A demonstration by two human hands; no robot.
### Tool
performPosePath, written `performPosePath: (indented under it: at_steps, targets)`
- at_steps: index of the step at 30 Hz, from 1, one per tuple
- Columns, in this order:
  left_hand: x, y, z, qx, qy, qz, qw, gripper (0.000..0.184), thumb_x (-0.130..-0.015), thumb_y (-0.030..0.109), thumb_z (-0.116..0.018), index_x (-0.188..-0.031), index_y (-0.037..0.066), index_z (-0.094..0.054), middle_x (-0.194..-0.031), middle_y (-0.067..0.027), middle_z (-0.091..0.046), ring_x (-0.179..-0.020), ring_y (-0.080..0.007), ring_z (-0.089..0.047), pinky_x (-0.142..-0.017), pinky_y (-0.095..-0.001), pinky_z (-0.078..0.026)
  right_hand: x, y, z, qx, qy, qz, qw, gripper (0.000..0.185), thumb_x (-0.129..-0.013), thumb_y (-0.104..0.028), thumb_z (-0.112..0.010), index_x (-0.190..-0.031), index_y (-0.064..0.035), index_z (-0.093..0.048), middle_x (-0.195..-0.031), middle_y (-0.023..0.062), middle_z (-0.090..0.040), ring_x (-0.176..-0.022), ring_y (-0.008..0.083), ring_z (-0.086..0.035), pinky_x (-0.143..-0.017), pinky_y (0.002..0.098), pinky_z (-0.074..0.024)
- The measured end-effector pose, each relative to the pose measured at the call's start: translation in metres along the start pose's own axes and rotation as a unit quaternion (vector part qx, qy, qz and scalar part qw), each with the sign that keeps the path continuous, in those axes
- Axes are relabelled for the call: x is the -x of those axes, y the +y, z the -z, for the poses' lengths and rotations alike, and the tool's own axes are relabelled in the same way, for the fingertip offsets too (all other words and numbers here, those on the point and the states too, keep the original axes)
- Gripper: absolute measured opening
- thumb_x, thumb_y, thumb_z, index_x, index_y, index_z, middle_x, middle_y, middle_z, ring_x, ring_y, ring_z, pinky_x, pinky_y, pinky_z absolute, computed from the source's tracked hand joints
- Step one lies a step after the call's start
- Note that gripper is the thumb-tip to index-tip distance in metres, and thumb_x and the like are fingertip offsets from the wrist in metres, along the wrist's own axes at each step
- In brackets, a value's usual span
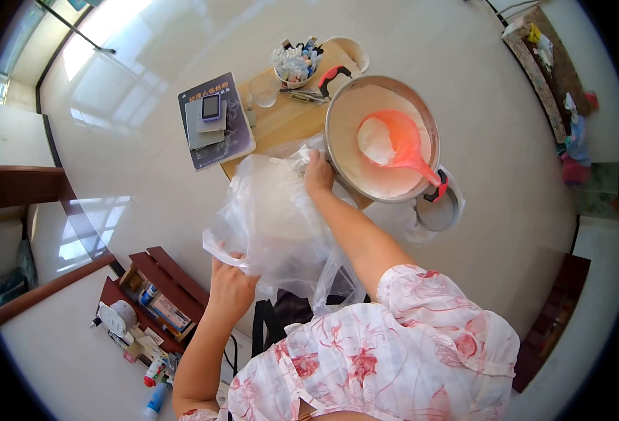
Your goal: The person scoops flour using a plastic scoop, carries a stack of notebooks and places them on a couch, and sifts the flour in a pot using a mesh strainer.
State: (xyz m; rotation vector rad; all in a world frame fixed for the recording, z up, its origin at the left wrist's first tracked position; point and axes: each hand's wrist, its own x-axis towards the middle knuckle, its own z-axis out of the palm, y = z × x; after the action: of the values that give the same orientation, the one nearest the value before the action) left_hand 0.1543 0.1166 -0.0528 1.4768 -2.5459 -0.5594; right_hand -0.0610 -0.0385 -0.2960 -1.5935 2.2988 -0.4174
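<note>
A translucent white plastic bag (274,210) with a pale mass inside hangs close in front of my body. My left hand (235,282) pinches the bag's lower left edge. Further up, my right hand (319,173) is closed on the bunched top of the bag, right beside the pot. The steel pot (332,105) with red and black handles holds white powder (386,95). A translucent pink plastic ladle (407,137) lies in it, with white powder in its bowl and its handle over the rim.
A small wooden table (281,116) bears a basket of pens (297,63) and a clear cup (263,91). A dark book (235,133) with a small device (212,107) on top lies at its left. A round metal sieve (437,214) sits below the pot.
</note>
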Motion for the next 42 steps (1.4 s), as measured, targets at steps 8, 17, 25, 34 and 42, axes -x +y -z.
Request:
performPosePath:
  at_steps: [8,17,25,34,42]
  targets:
    - [-0.003,0.003,-0.002,0.002,-0.013,0.004,1.0,0.012,-0.067,0.005,-0.061,-0.077,0.01,-0.065,-0.088,-0.0058,-0.059,-0.093,-0.0249,-0.056,-0.1,-0.0536,-0.026,0.005,-0.007,0.006,0.218,-0.224,0.029,0.949,0.029,-0.085,-0.017,-0.047,-0.111,-0.0096,-0.054,-0.121,0.0138,-0.045,-0.107,0.0294,-0.051,-0.081,0.0417,-0.0474]
    - [-0.002,-0.001,-0.005,0.0,0.0,-0.013,1.0,0.015,-0.067,0.005,-0.061,-0.081,0.009,-0.062,-0.08,-0.0058,-0.055,-0.085,-0.0241,-0.056,-0.098,-0.0538,-0.029,0.023,-0.023,0.059,0.164,-0.216,0.044,0.961,0.026,-0.084,-0.016,-0.047,-0.103,-0.0025,-0.059,-0.12,0.0127,-0.05,-0.107,0.027,-0.053,-0.084,0.0395,-0.0463]
    - [-0.01,0.001,0.002,0.114,-0.042,-0.026,0.992,0.033,-0.067,0.009,-0.067,-0.099,0.009,-0.06,-0.116,-0.0106,-0.053,-0.107,-0.0293,-0.049,-0.1,-0.0493,-0.028,0.099,-0.04,0.215,-0.174,-0.546,0.249,0.781,0.029,-0.082,-0.026,-0.055,-0.104,-0.0065,-0.059,-0.102,0.0148,-0.061,-0.093,0.0259,-0.06,-0.079,0.0356,-0.0466]
    - [-0.098,-0.035,0.004,0.503,0.108,0.107,0.851,0.073,-0.082,0.011,-0.055,-0.141,0.006,-0.012,-0.146,-0.0102,-0.016,-0.132,-0.0267,-0.024,-0.098,-0.0357,-0.033,0.106,0.075,0.22,0.303,-0.412,0.251,0.822,0.034,-0.074,-0.022,-0.061,-0.106,-0.0109,-0.057,-0.097,0.0114,-0.061,-0.091,0.0297,-0.06,-0.073,0.043,-0.0484]
    - [-0.121,-0.014,0.017,0.065,0.165,-0.019,0.984,0.068,-0.073,-0.003,-0.056,-0.135,0.007,-0.03,-0.14,-0.0107,-0.028,-0.13,-0.0285,-0.027,-0.1,-0.0386,-0.032,0.137,-0.009,0.284,-0.192,-0.022,0.287,0.938,0.017,-0.081,-0.016,-0.053,-0.093,-0.0052,-0.058,-0.086,0.0107,-0.06,-0.085,0.0291,-0.059,-0.074,0.0388,-0.0482]
